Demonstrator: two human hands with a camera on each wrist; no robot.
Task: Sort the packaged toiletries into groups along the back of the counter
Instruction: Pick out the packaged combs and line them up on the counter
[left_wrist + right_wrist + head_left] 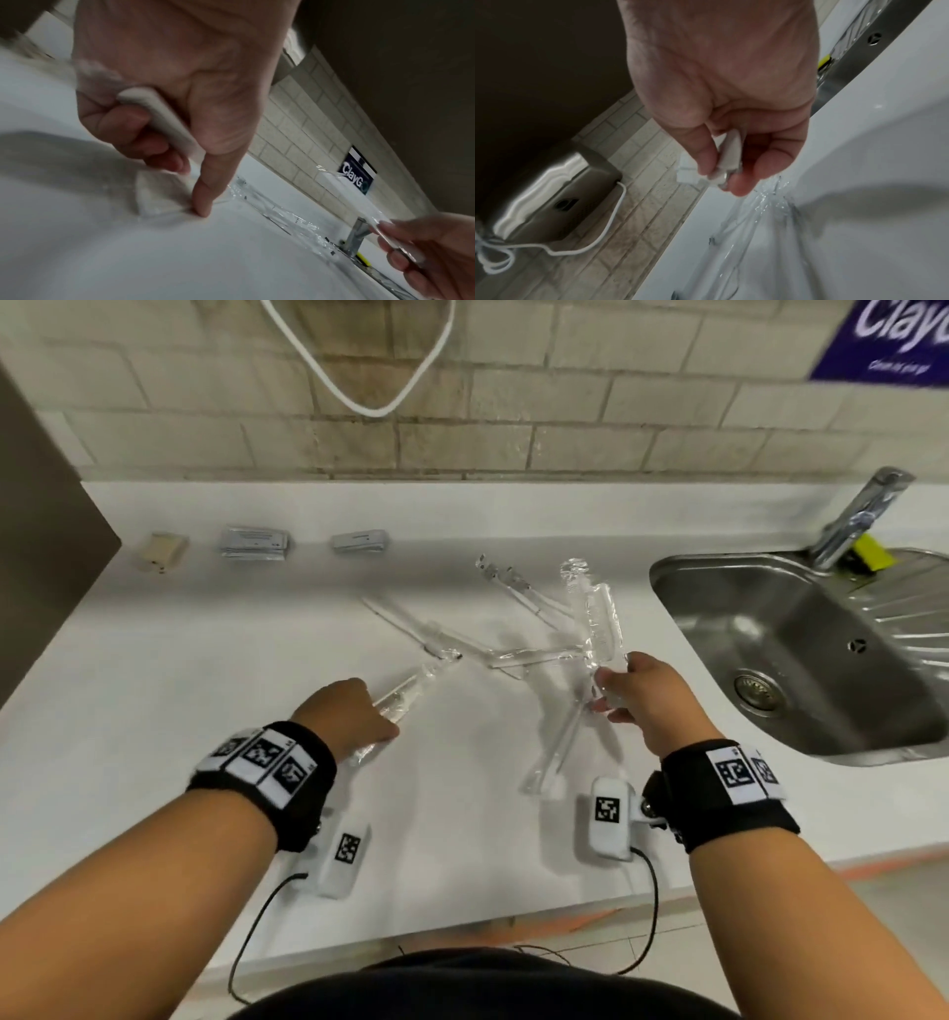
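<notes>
From the head view, a blue sign (896, 336) on the tiled wall above the counter's back right reads "Clay" before the frame cuts it off. Along the back edge of the white counter (154, 660) sit three groups: one beige packet (163, 551) toward the back left corner, a stack of grey sachets (254, 542) beside it, and a second, smaller grey stack (359, 541) further right. Several clear-wrapped toothbrushes (518, 588) lie scattered mid-counter, overlapping; their count cannot be told. The left hand (344, 716) grips one wrapped toothbrush (405, 690) low over the counter. The right hand (642, 695) holds another wrapped toothbrush (598, 608) upright, clear of the counter. A steel sink (801, 654) with a tap (857, 516) fills the right end, and a white cable (359, 397) loops on the wall.

In the left wrist view, the sign (357, 174) reads "ClayG". Fingers (154, 138) curl round a white handle (164, 119), forefinger tip down on crinkled wrapping.

In the right wrist view, thumb and fingers (706, 154) pinch a white handle (729, 154) in its wrapper above the counter. A steel wall unit (552, 194) with its cable hangs on the tiles.
</notes>
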